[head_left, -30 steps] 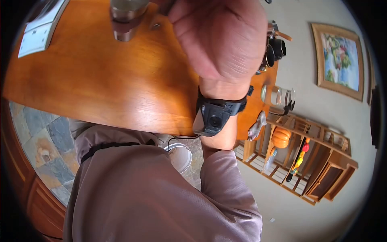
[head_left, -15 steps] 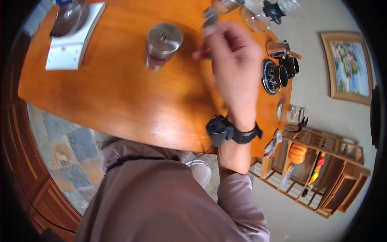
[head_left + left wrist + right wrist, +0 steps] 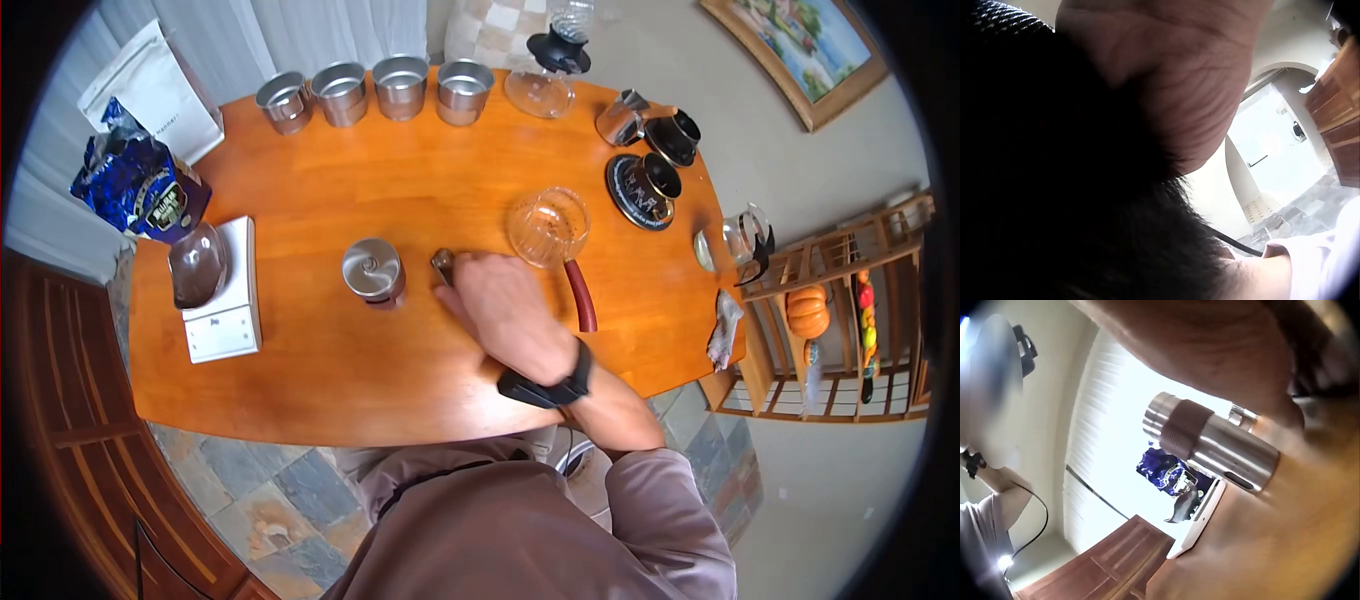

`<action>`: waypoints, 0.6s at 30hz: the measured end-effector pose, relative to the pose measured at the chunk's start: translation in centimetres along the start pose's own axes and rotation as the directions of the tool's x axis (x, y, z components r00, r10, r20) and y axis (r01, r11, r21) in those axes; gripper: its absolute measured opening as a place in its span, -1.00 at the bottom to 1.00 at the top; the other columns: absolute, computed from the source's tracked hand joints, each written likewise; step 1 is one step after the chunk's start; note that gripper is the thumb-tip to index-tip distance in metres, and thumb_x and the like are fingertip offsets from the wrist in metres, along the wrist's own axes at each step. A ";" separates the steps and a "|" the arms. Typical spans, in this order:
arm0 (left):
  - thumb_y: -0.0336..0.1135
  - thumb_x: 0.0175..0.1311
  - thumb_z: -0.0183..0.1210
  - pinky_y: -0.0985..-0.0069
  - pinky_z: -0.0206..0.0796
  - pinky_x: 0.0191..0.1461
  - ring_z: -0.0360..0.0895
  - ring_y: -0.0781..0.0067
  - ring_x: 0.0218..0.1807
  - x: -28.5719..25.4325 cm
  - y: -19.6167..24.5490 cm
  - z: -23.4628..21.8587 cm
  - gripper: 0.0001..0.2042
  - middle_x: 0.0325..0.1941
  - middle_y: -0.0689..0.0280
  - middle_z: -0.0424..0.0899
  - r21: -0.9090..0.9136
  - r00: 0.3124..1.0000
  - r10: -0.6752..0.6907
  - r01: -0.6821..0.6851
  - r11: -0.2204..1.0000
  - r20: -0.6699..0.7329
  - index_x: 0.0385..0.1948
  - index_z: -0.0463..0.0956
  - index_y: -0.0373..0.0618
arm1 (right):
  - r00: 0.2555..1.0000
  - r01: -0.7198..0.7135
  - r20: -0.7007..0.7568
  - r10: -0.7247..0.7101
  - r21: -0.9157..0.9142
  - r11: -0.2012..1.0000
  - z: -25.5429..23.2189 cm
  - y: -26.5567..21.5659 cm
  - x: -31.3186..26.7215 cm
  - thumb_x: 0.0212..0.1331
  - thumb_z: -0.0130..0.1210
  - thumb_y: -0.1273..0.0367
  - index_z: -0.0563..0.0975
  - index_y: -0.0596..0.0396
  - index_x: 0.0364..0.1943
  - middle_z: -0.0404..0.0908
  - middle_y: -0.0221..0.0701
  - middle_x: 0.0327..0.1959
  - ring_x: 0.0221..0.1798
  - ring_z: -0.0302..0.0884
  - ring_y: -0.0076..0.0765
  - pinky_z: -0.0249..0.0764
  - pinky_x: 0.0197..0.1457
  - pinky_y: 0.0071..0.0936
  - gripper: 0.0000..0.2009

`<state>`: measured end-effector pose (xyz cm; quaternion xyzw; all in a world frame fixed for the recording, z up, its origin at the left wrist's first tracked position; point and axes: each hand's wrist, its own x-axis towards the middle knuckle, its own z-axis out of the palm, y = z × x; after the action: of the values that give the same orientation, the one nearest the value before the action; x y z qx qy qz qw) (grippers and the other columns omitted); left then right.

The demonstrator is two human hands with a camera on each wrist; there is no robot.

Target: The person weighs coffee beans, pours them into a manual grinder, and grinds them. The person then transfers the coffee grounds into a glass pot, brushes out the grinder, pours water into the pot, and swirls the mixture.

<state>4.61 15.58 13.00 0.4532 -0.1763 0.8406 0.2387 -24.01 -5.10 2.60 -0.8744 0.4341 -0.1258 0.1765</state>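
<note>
In the head view my right hand (image 3: pixel 505 310) is low over the middle of the table (image 3: pixel 330 390), fingers bent round a small metal piece with a rounded end (image 3: pixel 443 262). Most of that piece is hidden under the hand. Just left of it stands a steel hand coffee grinder (image 3: pixel 373 270), upright and open at the top; the right wrist view shows its brown grip band (image 3: pixel 1187 428). My left hand (image 3: pixel 1179 69) is raised beside dark hair in the left wrist view, its fingers out of sight.
A glass vessel (image 3: pixel 550 228) and a dark red handle (image 3: pixel 580 297) lie right of my hand. At left are a white scale (image 3: pixel 222 335) with a clear dish (image 3: pixel 198 268) and a blue bag (image 3: pixel 140 190). Several steel cups (image 3: pixel 400 88) line the far edge; black cups (image 3: pixel 660 178) stand right.
The head view has swung to take in the whole table. My right hand, earlier large and close to the camera, has come down to the tabletop by the grinder.
</note>
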 end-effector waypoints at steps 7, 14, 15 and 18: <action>-0.23 0.37 0.25 0.39 0.44 -0.13 0.60 0.27 -0.10 0.1 -1.1 0.0 -0.71 -0.16 0.15 0.67 0.124 0.997 0.050 -0.042 0.991 -0.059 -0.10 0.52 -0.28 | 0.521 0.098 -0.825 -0.219 -0.197 0.976 -12.4 -2.7 -3.2 0.32 0.15 0.31 0.62 0.24 -0.13 0.69 -0.14 -0.29 -0.25 0.71 -0.12 0.59 -0.14 -0.19 -0.76; -0.22 0.37 0.25 0.38 0.45 -0.12 0.60 0.26 -0.10 1.3 -2.5 -0.3 -0.71 -0.16 0.15 0.67 0.193 0.989 0.122 -0.104 0.976 -0.085 -0.10 0.52 -0.28 | 0.525 0.170 -0.816 -0.241 -0.177 0.969 -12.0 -3.2 -2.8 0.31 0.15 0.31 0.61 0.24 -0.12 0.69 -0.14 -0.28 -0.24 0.70 -0.11 0.59 -0.13 -0.18 -0.75; -0.22 0.37 0.25 0.38 0.45 -0.12 0.60 0.26 -0.10 1.4 -2.7 -0.2 -0.71 -0.16 0.14 0.67 0.196 0.988 0.130 -0.111 0.974 -0.087 -0.10 0.52 -0.28 | 0.527 0.173 -0.815 -0.240 -0.174 0.970 -12.0 -3.3 -2.9 0.31 0.15 0.31 0.61 0.24 -0.12 0.69 -0.14 -0.28 -0.24 0.70 -0.11 0.58 -0.13 -0.18 -0.75; -0.22 0.37 0.26 0.38 0.45 -0.12 0.60 0.26 -0.10 1.7 -3.6 -0.5 -0.71 -0.16 0.14 0.67 0.207 0.984 0.160 -0.141 0.968 -0.077 -0.10 0.52 -0.28 | 0.547 0.187 -0.802 -0.239 -0.161 0.969 -11.6 -3.6 -3.4 0.31 0.15 0.31 0.61 0.24 -0.11 0.69 -0.13 -0.27 -0.23 0.70 -0.11 0.58 -0.13 -0.18 -0.75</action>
<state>5.48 19.24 14.40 0.4204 -0.1130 0.8901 0.1351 -27.77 -2.71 14.36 -0.7684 0.3604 -0.5220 -0.0846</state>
